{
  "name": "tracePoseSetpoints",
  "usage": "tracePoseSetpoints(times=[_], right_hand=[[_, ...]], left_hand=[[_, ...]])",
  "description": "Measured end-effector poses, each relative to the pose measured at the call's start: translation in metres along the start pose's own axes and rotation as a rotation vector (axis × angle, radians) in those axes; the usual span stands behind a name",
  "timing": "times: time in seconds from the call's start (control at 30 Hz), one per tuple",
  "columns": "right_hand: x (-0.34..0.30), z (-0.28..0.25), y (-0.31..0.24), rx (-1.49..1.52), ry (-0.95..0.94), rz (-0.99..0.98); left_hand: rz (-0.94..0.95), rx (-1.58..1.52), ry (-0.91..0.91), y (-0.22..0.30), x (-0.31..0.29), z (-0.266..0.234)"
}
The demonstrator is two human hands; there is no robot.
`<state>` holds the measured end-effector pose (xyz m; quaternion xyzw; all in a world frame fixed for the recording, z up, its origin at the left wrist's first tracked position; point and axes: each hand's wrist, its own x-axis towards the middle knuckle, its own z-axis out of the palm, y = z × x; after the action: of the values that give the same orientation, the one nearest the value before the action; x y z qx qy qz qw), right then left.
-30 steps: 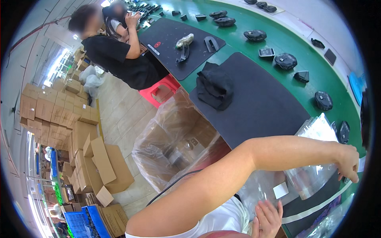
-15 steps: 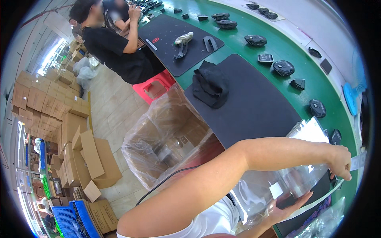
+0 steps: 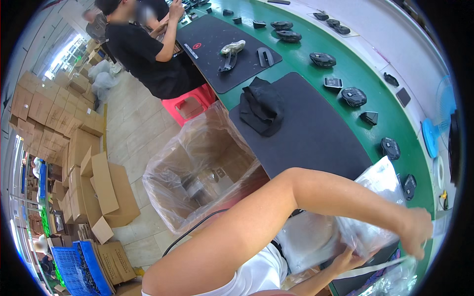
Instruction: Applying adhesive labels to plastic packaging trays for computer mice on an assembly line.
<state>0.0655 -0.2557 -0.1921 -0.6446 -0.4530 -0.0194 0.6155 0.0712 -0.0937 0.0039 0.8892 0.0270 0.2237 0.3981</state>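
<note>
My left arm reaches across to the right, and my left hand (image 3: pixel 417 232) hangs over the bench edge beside a pale strip (image 3: pixel 377 268). Motion smears its fingers, so whether they grip the strip is unclear. Lower down, my right hand (image 3: pixel 344 261) holds a clear plastic bag (image 3: pixel 363 237) by its lower edge. More clear plastic (image 3: pixel 311 239) lies next to it, close to my body. Behind my left forearm, a shiny stack of clear bags (image 3: pixel 380 180) rests on the bench. Crumpled clear film (image 3: pixel 395 281) sits at the lower right.
A dark mat (image 3: pixel 311 123) with a black cloth (image 3: pixel 260 106) covers part of the green bench (image 3: pixel 296 54). Several black devices (image 3: pixel 354 96) line it. A film-lined carton (image 3: pixel 163 197) stands beside the bench. One person (image 3: pixel 143 59) sits by a red stool (image 3: pixel 190 103).
My left hand has moved down toward the pale strip. The clear bag in my right hand has shifted and bunched up, and the whole view has turned slightly.
</note>
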Motion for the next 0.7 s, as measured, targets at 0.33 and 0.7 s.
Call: tracePoseSetpoints(times=[0.33,0.7], right_hand=[[0.011,-0.005,-0.012,0.225,-0.076,0.313],[0.010,0.012,-0.058,0.025,-0.110,0.278]], left_hand=[[0.351,-0.037,-0.136,0.106,-0.122,-0.020],[-0.021,-0.432,0.398,-0.022,-0.002,0.004]])
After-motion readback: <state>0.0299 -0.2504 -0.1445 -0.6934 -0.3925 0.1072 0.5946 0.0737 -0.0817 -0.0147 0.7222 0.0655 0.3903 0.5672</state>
